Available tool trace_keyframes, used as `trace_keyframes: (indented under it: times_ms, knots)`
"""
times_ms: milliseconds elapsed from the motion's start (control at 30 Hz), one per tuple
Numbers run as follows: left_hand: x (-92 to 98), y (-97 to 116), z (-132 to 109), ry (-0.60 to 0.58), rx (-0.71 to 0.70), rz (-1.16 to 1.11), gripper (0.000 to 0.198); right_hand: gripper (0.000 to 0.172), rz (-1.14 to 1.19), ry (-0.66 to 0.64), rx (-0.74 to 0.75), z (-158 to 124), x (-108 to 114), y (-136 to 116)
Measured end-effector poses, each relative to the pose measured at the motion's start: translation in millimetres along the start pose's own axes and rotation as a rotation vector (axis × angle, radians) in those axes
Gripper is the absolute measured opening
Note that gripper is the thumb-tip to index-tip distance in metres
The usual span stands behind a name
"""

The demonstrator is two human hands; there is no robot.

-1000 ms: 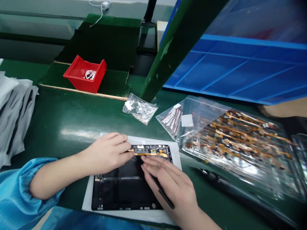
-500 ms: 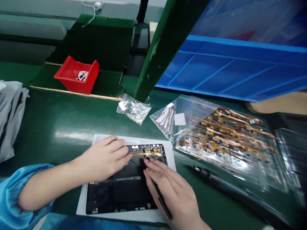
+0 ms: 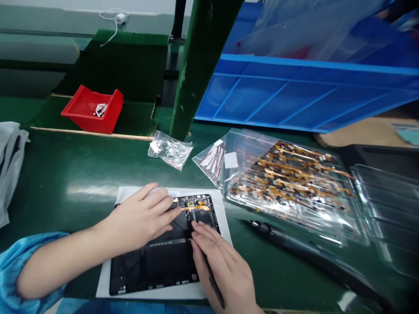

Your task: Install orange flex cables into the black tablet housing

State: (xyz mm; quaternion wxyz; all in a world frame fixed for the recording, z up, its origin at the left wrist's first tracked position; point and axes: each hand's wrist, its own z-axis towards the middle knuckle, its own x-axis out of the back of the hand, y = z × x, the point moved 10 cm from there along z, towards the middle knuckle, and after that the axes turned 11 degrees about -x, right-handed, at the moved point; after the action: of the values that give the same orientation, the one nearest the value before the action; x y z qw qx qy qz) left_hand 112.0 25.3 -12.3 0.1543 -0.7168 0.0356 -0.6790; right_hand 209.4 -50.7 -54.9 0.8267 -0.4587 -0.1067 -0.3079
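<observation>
A black tablet point(image 3: 166, 259) with its inside exposed lies on a white sheet point(image 3: 104, 279). An orange flex cable point(image 3: 203, 208) runs along its upper edge. Over the tablet's upper left, my left hand point(image 3: 144, 218) has its fingers bent and closed at the left end of that cable; the thumb is mostly hidden. My right hand point(image 3: 225, 266), resting on the tablet's right side, grips slim black tweezers point(image 3: 214, 283). Their tip points up at the area just below the cable, and the fingers cover their middle.
A bag of flex cables point(image 3: 294, 183) and a small bag of strips point(image 3: 212, 162) lie right of centre, near another clear bag point(image 3: 172, 150). A black electric screwdriver point(image 3: 294, 248) lies at right. Behind stand a red bin point(image 3: 98, 115), a green post point(image 3: 196, 65) and a blue crate point(image 3: 278, 96).
The whole view has shifted, so the bench things appear further left. The tweezers and right fingers sit slightly lower relative to the flex cable. My left hand stays at the cable's left end.
</observation>
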Motion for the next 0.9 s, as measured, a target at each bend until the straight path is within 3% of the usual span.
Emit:
trace_keyframes:
  times_ms: [367, 900]
  knots:
    - [-1.4, -1, 14, -0.016, -0.008, -0.024, 0.033, 0.029, 0.077, 0.035, -0.036, 3, 1, 3]
    - [2.7, -5, 3, -0.042, 0.055, -0.043, 0.028, 0.029, 0.124, 0.056, -0.069, 5, 5, 7]
